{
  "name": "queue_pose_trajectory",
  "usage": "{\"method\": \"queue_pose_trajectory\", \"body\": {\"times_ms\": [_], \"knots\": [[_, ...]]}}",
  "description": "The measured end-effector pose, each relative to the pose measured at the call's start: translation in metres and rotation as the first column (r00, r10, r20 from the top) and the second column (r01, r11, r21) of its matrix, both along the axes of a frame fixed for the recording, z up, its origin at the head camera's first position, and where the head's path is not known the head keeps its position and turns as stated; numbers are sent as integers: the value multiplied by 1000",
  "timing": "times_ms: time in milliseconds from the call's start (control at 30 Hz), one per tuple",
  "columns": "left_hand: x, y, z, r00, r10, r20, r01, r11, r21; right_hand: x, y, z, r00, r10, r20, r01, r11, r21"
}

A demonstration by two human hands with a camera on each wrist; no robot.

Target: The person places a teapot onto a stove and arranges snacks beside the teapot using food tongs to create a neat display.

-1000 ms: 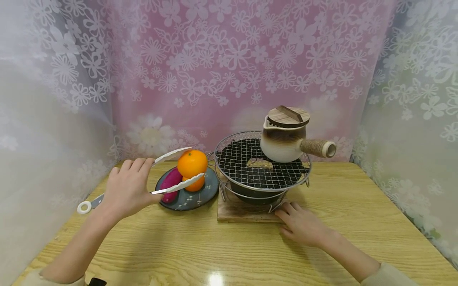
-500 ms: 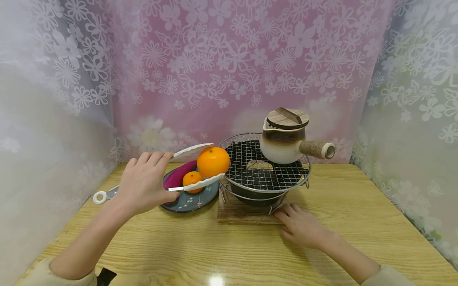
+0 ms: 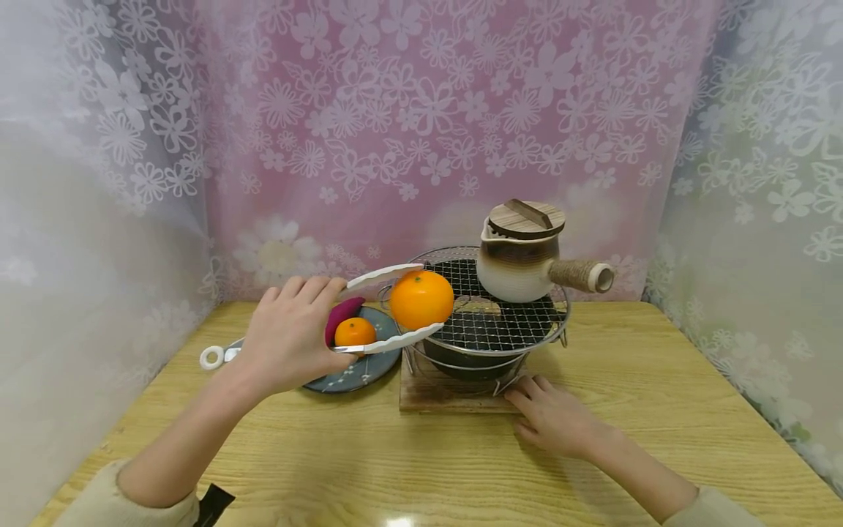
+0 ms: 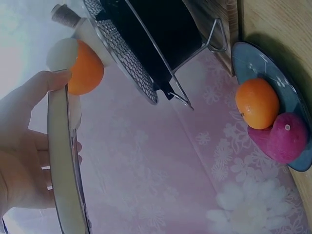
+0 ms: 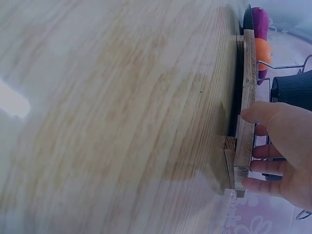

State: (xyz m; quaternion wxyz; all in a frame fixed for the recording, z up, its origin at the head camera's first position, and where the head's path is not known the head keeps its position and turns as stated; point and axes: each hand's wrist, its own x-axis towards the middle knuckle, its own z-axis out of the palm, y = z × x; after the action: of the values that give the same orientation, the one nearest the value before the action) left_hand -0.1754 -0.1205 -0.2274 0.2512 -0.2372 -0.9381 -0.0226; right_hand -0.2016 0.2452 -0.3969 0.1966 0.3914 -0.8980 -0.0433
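Observation:
My left hand (image 3: 290, 340) grips white-tipped kitchen tongs (image 3: 383, 276), thumb on the lower arm and fingers on the upper. Between the tong heads is a large orange (image 3: 423, 300), raised above the near left rim of a round wire grill (image 3: 494, 333). The left wrist view shows the same orange (image 4: 88, 68) partly hidden by a tong head. At the grill's foot, my right hand (image 3: 549, 416) holds the right front corner of a wooden board (image 3: 448, 399). In the right wrist view, its thumb presses the board's edge (image 5: 247, 131) and the fingers curl over the top.
A lidded clay teapot (image 3: 516, 267) with a rope-wrapped side handle stands on the grill's right back part. Left of the grill, a dark blue plate (image 3: 382, 362) bears a smaller orange (image 3: 356, 331) and a long magenta vegetable (image 3: 341, 315). A floral curtain (image 3: 428, 146) closes the back.
My left hand has moved right, carrying the orange in the tongs from over the plate to the grill's left rim. The smaller orange and magenta vegetable show more fully. My right hand stays put.

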Motion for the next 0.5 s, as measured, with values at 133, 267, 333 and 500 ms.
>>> {"method": "queue_pose_trajectory", "body": {"times_ms": [133, 267, 333, 500], "knots": [[-2, 5, 0, 1000, -21, 2, 21, 1000, 1, 0, 0, 0, 1000, 10, -2, -10, 1000, 1], [-3, 13, 2, 999, -33, 17, 33, 999, -7, 0, 0, -1, 999, 26, -29, -27, 1000, -11], [-4, 17, 3, 999, -42, 22, 42, 999, -8, -1, 0, -1, 998, 34, -46, -35, 999, -20], [-5, 28, 6, 997, -69, 26, 69, 997, -16, -1, 1, -2, 996, 51, -72, -54, 998, -32]]}}
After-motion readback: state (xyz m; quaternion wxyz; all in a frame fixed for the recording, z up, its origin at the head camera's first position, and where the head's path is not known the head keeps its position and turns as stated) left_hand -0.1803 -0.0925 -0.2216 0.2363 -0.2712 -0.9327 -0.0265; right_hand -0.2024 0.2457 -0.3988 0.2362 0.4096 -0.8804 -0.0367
